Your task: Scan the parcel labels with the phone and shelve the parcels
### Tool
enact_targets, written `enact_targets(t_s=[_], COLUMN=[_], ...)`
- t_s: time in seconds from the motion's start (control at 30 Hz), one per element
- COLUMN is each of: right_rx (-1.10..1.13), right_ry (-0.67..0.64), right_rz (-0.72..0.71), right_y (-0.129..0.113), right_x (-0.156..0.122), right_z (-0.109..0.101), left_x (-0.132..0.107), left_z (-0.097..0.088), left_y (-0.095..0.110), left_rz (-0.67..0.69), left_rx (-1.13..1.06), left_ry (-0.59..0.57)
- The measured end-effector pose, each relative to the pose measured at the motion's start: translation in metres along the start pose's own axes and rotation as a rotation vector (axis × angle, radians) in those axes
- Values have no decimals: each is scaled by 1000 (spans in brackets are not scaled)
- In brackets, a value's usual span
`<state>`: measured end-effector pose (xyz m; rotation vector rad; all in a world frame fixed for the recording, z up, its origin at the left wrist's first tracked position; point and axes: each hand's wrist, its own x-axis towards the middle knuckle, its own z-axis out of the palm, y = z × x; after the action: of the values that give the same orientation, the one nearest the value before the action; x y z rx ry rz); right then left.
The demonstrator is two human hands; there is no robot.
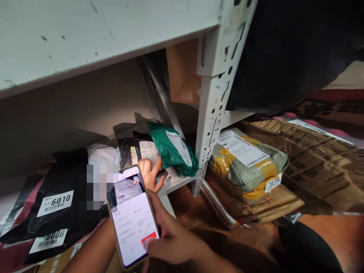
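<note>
My right hand (176,237) is closed round a smartphone (133,227), with its thumb at a red button low on the lit screen. The upper part of that screen shows a camera picture of a parcel label. Behind the phone, my left hand (150,172) reaches into the shelf with its visible fingers spread. Its fingertips are at the white label of a black parcel (146,149); part of this hand is hidden by the phone. A green plastic parcel (170,148) with a white label leans just to the right of those fingers.
Black mailing bags (65,178) with number stickers lie on the left, beside a white bag (104,153). A perforated metal post (213,102) stands right of the green parcel. Beyond it, a grey parcel with yellow tape (250,163) lies on brown packaging (321,167). The upper shelf (108,34) hangs overhead.
</note>
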<state>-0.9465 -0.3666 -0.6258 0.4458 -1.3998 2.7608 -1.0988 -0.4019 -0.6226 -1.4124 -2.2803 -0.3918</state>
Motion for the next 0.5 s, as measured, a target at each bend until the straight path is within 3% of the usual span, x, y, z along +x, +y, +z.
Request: enact_targets(t_s=[0.17,0.5], right_rx=[34,66], right_ry=[-26,-24], right_rz=[-4,64], right_y=[1,5], right_x=[1,-9], right_z=[2,-6], left_x=[5,16], left_z=[-2,-3], left_y=[4,19], left_rz=[82,-20], left_rx=[160,78], left_ry=[-54,-19])
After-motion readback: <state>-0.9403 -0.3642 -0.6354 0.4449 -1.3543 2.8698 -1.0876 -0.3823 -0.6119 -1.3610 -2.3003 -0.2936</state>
